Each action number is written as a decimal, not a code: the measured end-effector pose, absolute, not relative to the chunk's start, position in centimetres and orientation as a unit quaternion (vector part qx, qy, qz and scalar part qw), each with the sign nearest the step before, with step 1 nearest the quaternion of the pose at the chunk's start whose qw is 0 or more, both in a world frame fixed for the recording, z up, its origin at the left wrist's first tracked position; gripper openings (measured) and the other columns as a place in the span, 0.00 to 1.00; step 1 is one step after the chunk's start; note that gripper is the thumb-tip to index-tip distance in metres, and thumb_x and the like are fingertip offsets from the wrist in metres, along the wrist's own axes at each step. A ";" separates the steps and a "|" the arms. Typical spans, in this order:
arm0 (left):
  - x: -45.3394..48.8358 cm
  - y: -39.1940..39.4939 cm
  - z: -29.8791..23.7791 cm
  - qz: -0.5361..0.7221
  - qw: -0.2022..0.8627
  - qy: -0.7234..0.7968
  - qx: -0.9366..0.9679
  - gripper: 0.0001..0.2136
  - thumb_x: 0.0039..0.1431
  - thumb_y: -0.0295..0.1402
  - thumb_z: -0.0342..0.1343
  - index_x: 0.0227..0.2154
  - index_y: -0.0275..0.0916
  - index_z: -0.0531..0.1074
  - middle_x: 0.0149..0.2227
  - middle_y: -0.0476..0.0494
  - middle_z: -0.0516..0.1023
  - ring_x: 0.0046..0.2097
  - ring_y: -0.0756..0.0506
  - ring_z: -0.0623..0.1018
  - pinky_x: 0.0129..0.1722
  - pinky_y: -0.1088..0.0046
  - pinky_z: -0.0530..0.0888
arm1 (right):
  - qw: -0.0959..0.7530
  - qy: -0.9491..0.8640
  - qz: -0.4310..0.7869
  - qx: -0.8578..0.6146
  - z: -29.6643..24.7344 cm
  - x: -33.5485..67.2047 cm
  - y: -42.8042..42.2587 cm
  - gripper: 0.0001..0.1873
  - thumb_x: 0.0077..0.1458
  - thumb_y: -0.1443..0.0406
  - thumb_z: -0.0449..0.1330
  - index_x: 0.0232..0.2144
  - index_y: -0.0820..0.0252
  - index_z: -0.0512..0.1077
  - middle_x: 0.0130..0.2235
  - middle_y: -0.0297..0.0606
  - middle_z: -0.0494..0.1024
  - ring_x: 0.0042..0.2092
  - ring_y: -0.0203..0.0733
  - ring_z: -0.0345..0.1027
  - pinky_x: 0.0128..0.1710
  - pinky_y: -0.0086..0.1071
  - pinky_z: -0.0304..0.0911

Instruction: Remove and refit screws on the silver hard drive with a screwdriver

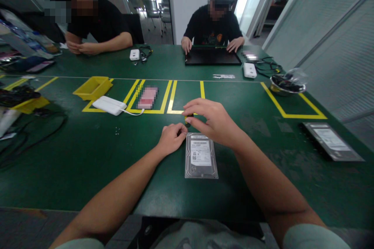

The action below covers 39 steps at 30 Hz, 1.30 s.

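Note:
A silver hard drive point(201, 155) with a white label lies flat on the green table point(87, 163) in front of me. My left hand point(172, 137) rests curled at the drive's far left corner, fingertips touching its edge. My right hand point(212, 118) hovers over the drive's far edge, its fingers pinched around a small dark tool with a yellow part point(188, 118), whose lower end is hidden.
A second hard drive point(331, 141) lies at the right. A white power bank point(109, 105), a yellow tray point(92, 87) and yellow tape boxes sit ahead. A metal bowl point(286, 85) stands far right. Two people sit across; one has hands on a black laptop point(212, 56). Cables lie at left.

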<state>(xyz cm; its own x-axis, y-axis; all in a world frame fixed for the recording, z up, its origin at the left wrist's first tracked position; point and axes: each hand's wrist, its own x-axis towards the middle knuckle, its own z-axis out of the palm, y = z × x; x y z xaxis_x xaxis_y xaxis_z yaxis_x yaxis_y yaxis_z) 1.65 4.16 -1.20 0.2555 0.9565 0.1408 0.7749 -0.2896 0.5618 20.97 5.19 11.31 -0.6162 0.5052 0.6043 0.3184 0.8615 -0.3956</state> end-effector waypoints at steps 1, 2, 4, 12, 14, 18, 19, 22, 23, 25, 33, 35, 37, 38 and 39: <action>1.7 4.1 -1.2 0.233 0.195 0.564 0.768 0.07 0.60 0.35 0.52 0.32 0.41 0.73 0.31 0.50 0.77 0.36 0.45 0.74 0.36 0.67 0.62 | 0.377 -0.887 0.120 -0.237 11.3 20.9 5.2 0.07 0.59 0.71 0.60 0.39 0.63 0.77 0.44 0.43 0.79 0.47 0.41 0.73 0.47 0.36 0.67; 1.7 4.1 -1.1 0.233 0.195 0.564 0.768 0.07 0.60 0.35 0.52 0.33 0.41 0.74 0.31 0.50 0.77 0.36 0.45 0.73 0.36 0.67 0.62 | 0.380 -0.885 0.114 -0.242 11.3 20.9 5.2 0.07 0.59 0.70 0.60 0.39 0.63 0.77 0.44 0.43 0.78 0.46 0.40 0.73 0.47 0.35 0.67; 1.7 4.1 -1.0 0.231 0.197 0.565 0.767 0.07 0.60 0.35 0.52 0.33 0.41 0.74 0.31 0.50 0.77 0.35 0.45 0.73 0.36 0.68 0.62 | 0.382 -0.884 0.106 -0.250 11.2 20.9 5.3 0.06 0.59 0.71 0.60 0.38 0.63 0.77 0.42 0.43 0.77 0.44 0.39 0.72 0.45 0.35 0.67; 1.8 4.0 -0.9 0.229 0.201 0.568 0.764 0.07 0.60 0.34 0.52 0.32 0.41 0.74 0.30 0.50 0.77 0.36 0.44 0.73 0.37 0.68 0.62 | 0.387 -0.885 0.112 -0.234 11.1 21.0 5.4 0.09 0.60 0.72 0.58 0.42 0.65 0.75 0.42 0.42 0.80 0.45 0.40 0.72 0.47 0.34 0.66; 1.8 4.0 -0.9 0.231 0.201 0.569 0.763 0.06 0.59 0.33 0.52 0.32 0.41 0.74 0.30 0.50 0.77 0.36 0.44 0.73 0.37 0.68 0.62 | 0.385 -0.884 0.114 -0.241 11.1 21.0 5.4 0.09 0.60 0.72 0.57 0.42 0.64 0.74 0.43 0.41 0.80 0.46 0.40 0.72 0.48 0.34 0.66; 1.8 4.0 -0.8 0.231 0.204 0.566 0.765 0.06 0.59 0.33 0.52 0.32 0.41 0.74 0.31 0.50 0.77 0.36 0.44 0.73 0.37 0.68 0.62 | 0.377 -0.885 0.120 -0.245 11.1 21.0 5.3 0.10 0.60 0.73 0.54 0.41 0.62 0.73 0.44 0.41 0.80 0.47 0.41 0.73 0.50 0.37 0.67; 1.8 4.0 -0.7 0.231 0.205 0.564 0.766 0.06 0.59 0.33 0.52 0.32 0.41 0.74 0.31 0.50 0.77 0.37 0.44 0.73 0.37 0.68 0.63 | 0.378 -0.885 0.121 -0.245 11.1 21.0 5.3 0.10 0.60 0.73 0.54 0.41 0.62 0.73 0.44 0.41 0.80 0.47 0.41 0.73 0.50 0.38 0.67; 1.8 4.0 -0.6 0.230 0.206 0.563 0.767 0.07 0.60 0.34 0.51 0.32 0.41 0.74 0.31 0.50 0.78 0.37 0.44 0.74 0.38 0.68 0.63 | 0.387 -0.881 0.121 -0.242 11.0 20.9 5.3 0.08 0.60 0.72 0.55 0.39 0.62 0.73 0.44 0.41 0.80 0.47 0.41 0.73 0.50 0.37 0.67; 1.8 4.0 -0.6 0.229 0.205 0.563 0.767 0.07 0.60 0.34 0.51 0.33 0.41 0.74 0.31 0.50 0.78 0.37 0.44 0.74 0.38 0.67 0.63 | 0.391 -0.881 0.117 -0.240 11.0 20.9 5.3 0.07 0.60 0.72 0.56 0.39 0.61 0.73 0.44 0.41 0.80 0.48 0.41 0.73 0.50 0.37 0.67; 1.8 4.0 -0.6 0.229 0.203 0.564 0.767 0.07 0.60 0.34 0.51 0.33 0.41 0.74 0.31 0.50 0.78 0.37 0.44 0.74 0.38 0.67 0.63 | 0.396 -0.880 0.109 -0.239 11.0 20.8 5.3 0.06 0.59 0.71 0.57 0.39 0.61 0.73 0.44 0.42 0.79 0.48 0.41 0.72 0.50 0.37 0.67; 1.7 4.1 -0.9 0.231 0.198 0.560 0.770 0.06 0.59 0.33 0.52 0.32 0.41 0.74 0.30 0.50 0.77 0.36 0.44 0.74 0.37 0.68 0.63 | 0.385 -0.888 0.092 -0.235 10.8 20.8 5.3 0.12 0.57 0.75 0.55 0.42 0.65 0.74 0.45 0.44 0.80 0.48 0.43 0.73 0.51 0.38 0.67; 1.7 4.1 -0.9 0.231 0.196 0.561 0.771 0.06 0.59 0.33 0.52 0.32 0.41 0.74 0.30 0.50 0.77 0.35 0.44 0.73 0.36 0.68 0.62 | 0.381 -0.890 0.087 -0.236 10.8 20.8 5.3 0.12 0.59 0.74 0.54 0.42 0.65 0.75 0.45 0.44 0.80 0.48 0.43 0.72 0.51 0.38 0.67; 1.7 4.1 -0.9 0.230 0.194 0.561 0.771 0.07 0.59 0.34 0.52 0.32 0.41 0.74 0.30 0.49 0.77 0.35 0.44 0.73 0.37 0.68 0.62 | 0.375 -0.891 0.081 -0.243 10.8 20.7 5.3 0.11 0.60 0.73 0.54 0.42 0.65 0.75 0.44 0.44 0.79 0.47 0.43 0.72 0.49 0.37 0.67; 1.7 4.1 -0.9 0.230 0.193 0.561 0.771 0.07 0.60 0.34 0.52 0.32 0.41 0.74 0.30 0.49 0.77 0.35 0.44 0.73 0.37 0.68 0.62 | 0.374 -0.890 0.078 -0.249 10.7 20.7 5.3 0.10 0.61 0.72 0.55 0.41 0.65 0.76 0.43 0.44 0.79 0.46 0.42 0.72 0.48 0.37 0.67; 1.7 4.1 -0.9 0.230 0.192 0.562 0.771 0.07 0.60 0.35 0.51 0.32 0.41 0.74 0.30 0.49 0.77 0.36 0.44 0.73 0.37 0.68 0.63 | 0.373 -0.889 0.076 -0.255 10.7 20.6 5.3 0.10 0.61 0.71 0.56 0.41 0.64 0.76 0.43 0.44 0.78 0.46 0.42 0.71 0.47 0.36 0.67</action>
<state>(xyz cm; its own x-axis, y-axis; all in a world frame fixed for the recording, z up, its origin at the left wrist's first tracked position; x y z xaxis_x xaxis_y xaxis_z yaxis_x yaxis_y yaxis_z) 1.74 4.09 -0.90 0.2634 0.9547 0.1385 0.7786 -0.2952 0.5538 20.63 5.30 10.70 -0.5921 0.5097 0.6242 0.3969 0.8586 -0.3245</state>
